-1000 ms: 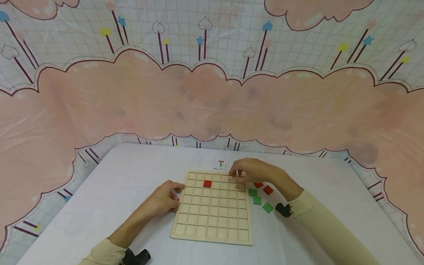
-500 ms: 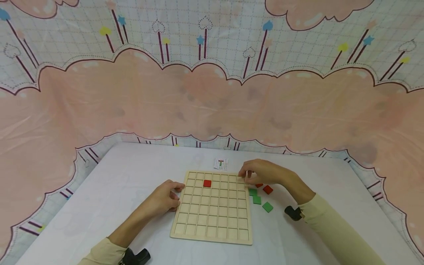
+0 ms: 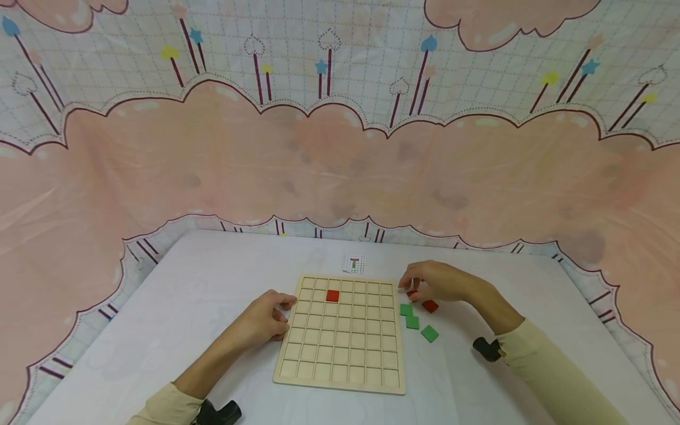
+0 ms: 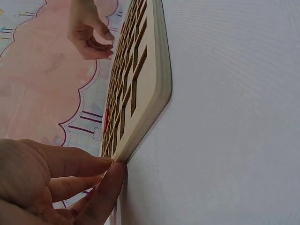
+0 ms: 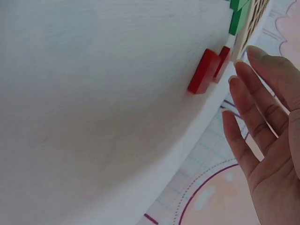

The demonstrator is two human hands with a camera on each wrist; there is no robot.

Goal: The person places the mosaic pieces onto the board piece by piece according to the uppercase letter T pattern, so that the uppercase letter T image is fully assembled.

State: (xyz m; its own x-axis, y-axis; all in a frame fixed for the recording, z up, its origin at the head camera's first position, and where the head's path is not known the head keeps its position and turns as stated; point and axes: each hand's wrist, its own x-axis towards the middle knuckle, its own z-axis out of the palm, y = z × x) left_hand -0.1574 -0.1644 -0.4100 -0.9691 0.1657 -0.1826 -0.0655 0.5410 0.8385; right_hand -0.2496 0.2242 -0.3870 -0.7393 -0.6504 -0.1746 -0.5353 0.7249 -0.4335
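A wooden grid board (image 3: 342, 339) lies on the white table with one red square tile (image 3: 332, 296) in a cell of its second row. My left hand (image 3: 260, 317) pinches the board's left edge between thumb and fingertips, as the left wrist view shows at the board's wooden rim (image 4: 145, 112). Just off the board's upper right corner, my right hand (image 3: 441, 280) hovers by two loose red tiles (image 3: 430, 306), partly covering the farther one. In the right wrist view its fingers (image 5: 253, 93) are extended and hold nothing, apart from the red tiles (image 5: 204, 71).
Green square tiles (image 3: 412, 322) lie along the board's right side. Behind the board rests a small printed pattern card (image 3: 354, 264), with a coloured T shape on a grid. A patterned cloth backdrop (image 3: 340, 159) rises behind the table.
My right hand has moved right, from above the board's top right cells to beside the loose red tiles. The left hand and the board have stayed in place.
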